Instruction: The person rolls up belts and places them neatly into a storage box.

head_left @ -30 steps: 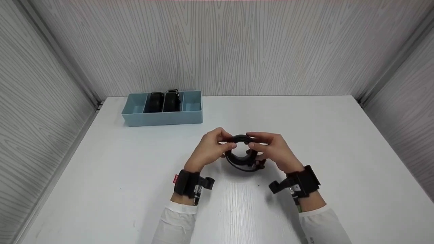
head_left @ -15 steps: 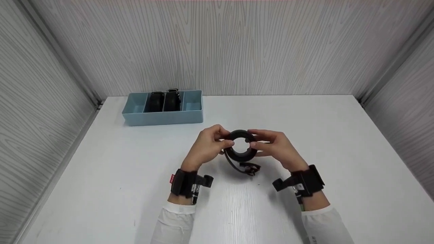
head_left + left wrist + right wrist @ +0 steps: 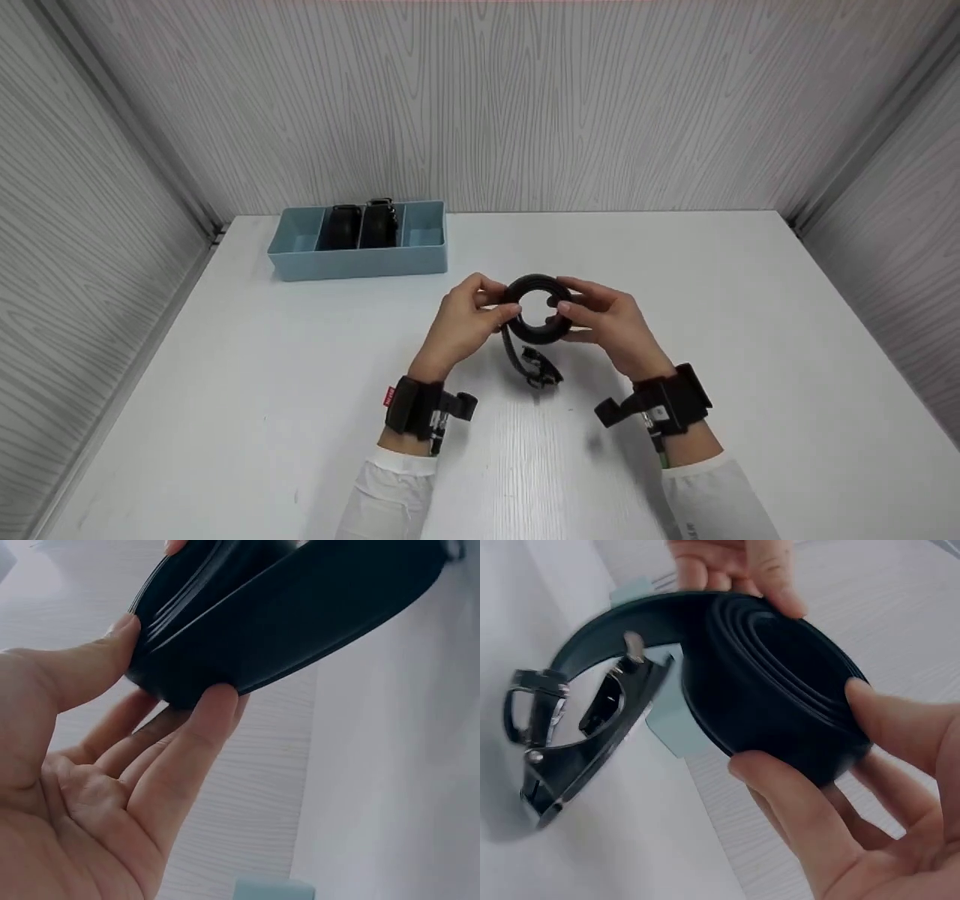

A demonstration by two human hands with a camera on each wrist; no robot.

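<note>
A coiled black belt (image 3: 537,282) is held up over the table between both hands, its round opening facing the head camera. The left hand (image 3: 465,319) pinches the coil's left side between thumb and fingers. On the opposite side, the right hand (image 3: 619,322) grips it the same way, thumb on the coil's edge. A loose end with a metal buckle (image 3: 536,709) hangs below the coil in the head view. The right wrist view shows the wound layers of the belt (image 3: 750,705); in the left wrist view its strap (image 3: 322,611) runs off to the upper right.
A light blue tray (image 3: 360,264) with several compartments stands at the back left of the white table (image 3: 675,277). Two coiled black belts (image 3: 344,227) sit in its middle compartments. Grey wood-grain panels (image 3: 480,105) close in the back and sides.
Both hands have raised the coil slightly away from the body and tilted it to face the head camera. The buckle end has swung from the lower right to hang below the coil.
</note>
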